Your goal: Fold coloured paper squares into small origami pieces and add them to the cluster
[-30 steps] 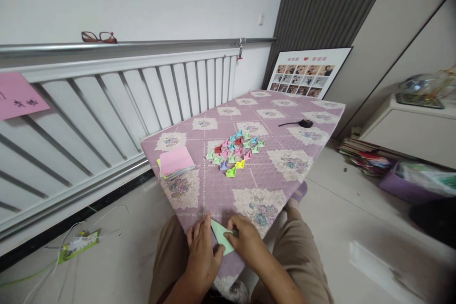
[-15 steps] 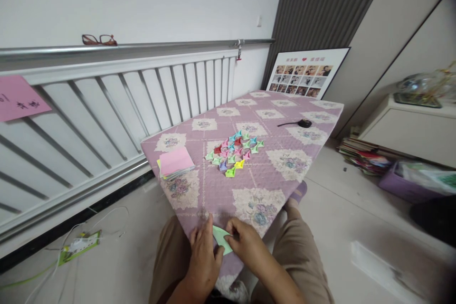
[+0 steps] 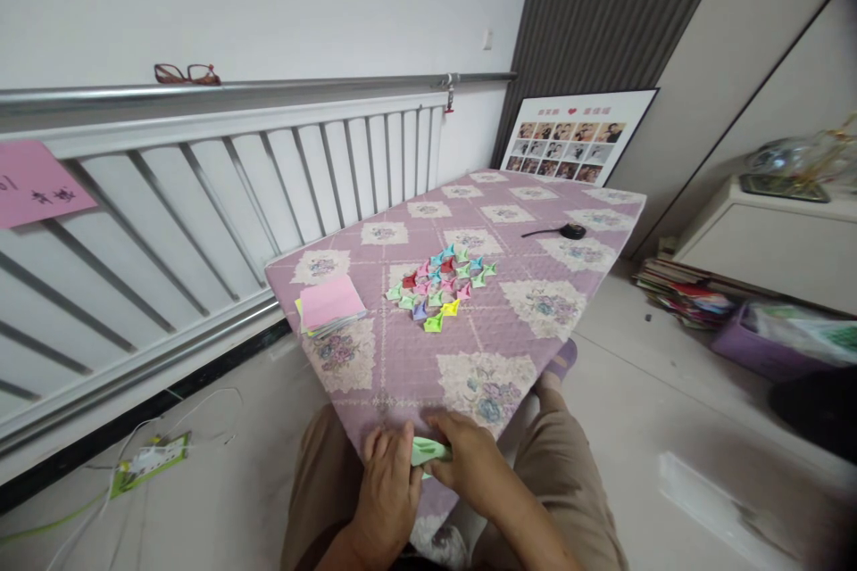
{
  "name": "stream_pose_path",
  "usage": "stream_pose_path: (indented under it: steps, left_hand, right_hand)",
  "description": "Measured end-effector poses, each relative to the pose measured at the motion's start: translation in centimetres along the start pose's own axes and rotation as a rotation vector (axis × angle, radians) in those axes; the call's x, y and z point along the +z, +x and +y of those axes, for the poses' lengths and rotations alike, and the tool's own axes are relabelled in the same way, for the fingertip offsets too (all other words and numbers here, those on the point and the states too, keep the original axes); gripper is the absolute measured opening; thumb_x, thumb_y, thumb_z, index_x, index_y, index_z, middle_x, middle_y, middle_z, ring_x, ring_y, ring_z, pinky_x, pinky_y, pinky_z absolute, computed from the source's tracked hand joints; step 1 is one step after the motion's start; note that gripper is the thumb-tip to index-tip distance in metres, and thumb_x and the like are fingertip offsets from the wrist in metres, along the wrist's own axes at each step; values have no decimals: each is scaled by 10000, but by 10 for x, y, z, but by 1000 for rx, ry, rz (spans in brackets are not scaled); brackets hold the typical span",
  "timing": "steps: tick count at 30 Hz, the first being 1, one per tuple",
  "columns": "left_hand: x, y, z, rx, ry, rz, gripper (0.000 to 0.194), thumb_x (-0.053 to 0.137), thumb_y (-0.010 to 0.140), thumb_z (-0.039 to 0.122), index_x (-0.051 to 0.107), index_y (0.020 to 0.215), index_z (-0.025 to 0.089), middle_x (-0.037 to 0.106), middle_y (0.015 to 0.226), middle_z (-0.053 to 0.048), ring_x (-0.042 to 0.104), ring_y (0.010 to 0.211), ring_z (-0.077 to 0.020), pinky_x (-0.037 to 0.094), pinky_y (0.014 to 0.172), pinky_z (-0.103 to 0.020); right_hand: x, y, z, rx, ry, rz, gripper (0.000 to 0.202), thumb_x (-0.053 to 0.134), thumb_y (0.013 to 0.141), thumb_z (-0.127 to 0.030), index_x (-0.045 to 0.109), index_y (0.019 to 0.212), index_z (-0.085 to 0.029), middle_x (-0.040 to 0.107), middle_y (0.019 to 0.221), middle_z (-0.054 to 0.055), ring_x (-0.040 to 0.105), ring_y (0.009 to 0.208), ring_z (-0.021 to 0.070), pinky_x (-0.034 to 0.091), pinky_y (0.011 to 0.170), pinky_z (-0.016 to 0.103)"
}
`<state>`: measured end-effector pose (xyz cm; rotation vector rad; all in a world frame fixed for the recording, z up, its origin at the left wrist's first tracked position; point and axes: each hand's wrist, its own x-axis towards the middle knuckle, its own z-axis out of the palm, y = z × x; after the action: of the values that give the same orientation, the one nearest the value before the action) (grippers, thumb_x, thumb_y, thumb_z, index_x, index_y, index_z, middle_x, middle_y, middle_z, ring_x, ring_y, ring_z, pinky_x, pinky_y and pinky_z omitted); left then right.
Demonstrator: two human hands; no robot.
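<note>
Head: R hand [image 3: 471, 462] partly hides grn paper [image 3: 427, 451].

My cloth-covered table [image 3: 410, 368]
Before me, mauve and floral, it carries a cluster of small folded papers [image 3: 436, 298], a pink-topped paper stack [image 3: 331, 302] to their left, and farther off a black object with a thin tail [image 3: 572, 232].

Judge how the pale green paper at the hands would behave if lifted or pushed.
The pale green paper is probably very light, looking thin and small enough to sit between the left hand and the right hand. It likely bends easily, since it looks folded there. Hard pushing might crease it, as nothing rigid visibly backs it.
</note>
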<state>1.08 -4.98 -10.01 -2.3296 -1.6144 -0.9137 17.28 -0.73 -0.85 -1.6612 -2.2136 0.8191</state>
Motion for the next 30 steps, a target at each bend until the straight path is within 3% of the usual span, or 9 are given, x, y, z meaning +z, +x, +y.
stream_pose_path:
  steps: [4,9,13,17,21,23,26,28,30]
  left_hand:
    - [-1,1,0,18,16,-1,614,454,848,64,256,1428,103,632,1148,-152,569,1096,-287,394,993,-534]
    - [3,-2,-2,-9,12,-39,614,446,859,85,241,1437,119,607,1224,-167,564,1117,-291,398,987,-532]
    - [4,-4,-3,-58,-62,-60,626,452,864,110,228,1449,121,588,1256,-174,554,1137,-299,364,1017,-549]
    - [-1,0,-1,-207,-267,-110,705,454,848,123,138,1479,106,574,1252,-178,557,1130,-280,393,1005,-504]
    - [-17,18,-2,-452,-642,-152,862,504,788,132,0,1487,108,617,1120,-118,616,916,-196,482,895,-380]
    - [-28,30,-2,-556,-821,-251,800,507,755,128,151,1471,155,626,1117,-91,618,854,-173,504,824,-330]
    - [-45,46,-2,-635,-1036,-469,447,485,769,180,539,1212,182,662,982,-47,613,836,-169,493,743,-282]
    - [-53,51,0,-735,-1104,-563,298,486,794,254,626,1040,162,642,805,-20,586,719,-156,461,638,-255]
    - [-57,52,3,-814,-1146,-572,280,504,795,325,644,951,140,583,682,4,531,627,-136,415,581,-238]
  right_hand:
    - [2,1,1,-4,16,20,422,663,645,-181,649,1067,-168,660,1005,89,587,939,231,416,793,293]
    - [10,0,6,-55,135,53,136,628,636,-111,608,746,-188,606,789,15,556,798,178,393,700,253]
    - [16,0,9,-47,258,82,135,574,665,-86,555,733,-201,579,769,-11,533,743,150,382,662,234]
    - [18,0,6,-49,377,73,137,507,714,-89,543,764,-211,567,720,-34,524,701,138,374,643,228]
    - [9,-2,1,-70,405,101,145,493,732,-104,543,809,-216,536,698,-44,511,688,134,371,647,226]
    - [3,-3,-3,-78,425,98,138,497,741,-124,542,830,-221,526,701,-47,506,680,130,371,640,221]
    - [-5,-4,-10,-83,463,107,119,496,752,-159,539,841,-225,518,719,-45,500,688,131,374,637,219]
    - [-9,-5,-16,-73,486,128,107,493,753,-176,532,839,-225,504,717,-43,488,683,132,375,638,223]
    - [-11,-7,-21,-58,518,145,97,492,749,-187,526,832,-223,494,708,-42,477,676,133,375,639,231]
